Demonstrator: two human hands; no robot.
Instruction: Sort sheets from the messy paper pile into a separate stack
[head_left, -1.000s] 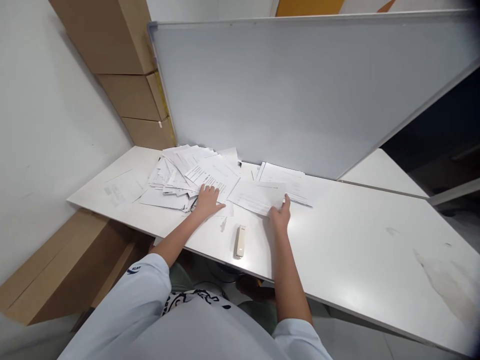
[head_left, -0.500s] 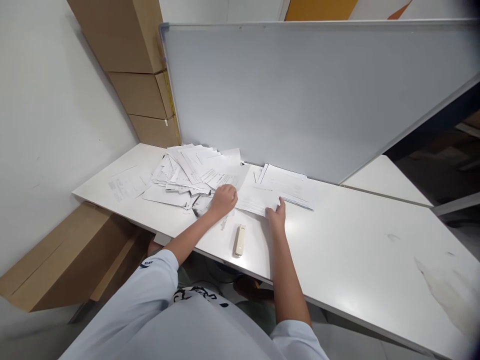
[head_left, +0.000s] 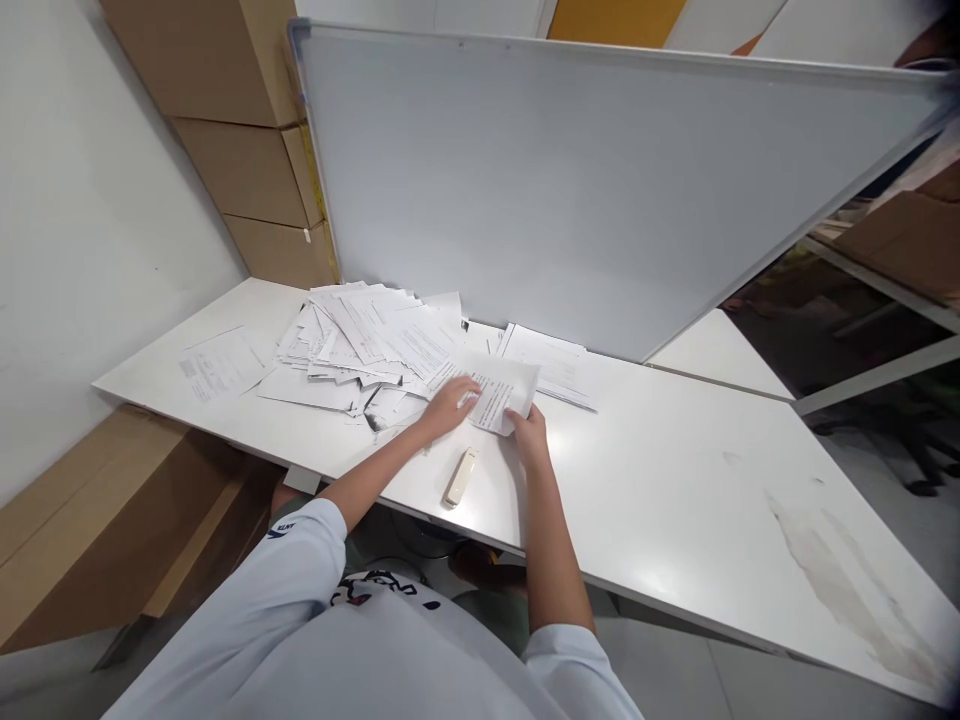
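Note:
A printed sheet of paper (head_left: 501,385) is held up a little off the table between my hands. My right hand (head_left: 527,432) grips its lower right corner, thumb on top. At the sheet's left edge, my left hand (head_left: 450,405) has its fingers curled against the paper; what the fingertips hold is partly hidden. Left of my hands spreads a messy heap of printed papers (head_left: 360,335). Behind the held sheet and to its right lies a neater stack of papers (head_left: 551,362). A cream stapler (head_left: 460,477) lies just in front of my hands.
The white table (head_left: 660,480) runs far to the right, where its surface is stained. A whiteboard (head_left: 487,180) stands along its back edge. Cardboard boxes (head_left: 240,170) are piled at the back left, and an open carton (head_left: 97,500) sits below the left edge. One sheet (head_left: 221,365) lies apart.
The sheet between my hands now shows dense print and is lifted, where before a mostly blank sheet lay lower. My view has turned slightly right.

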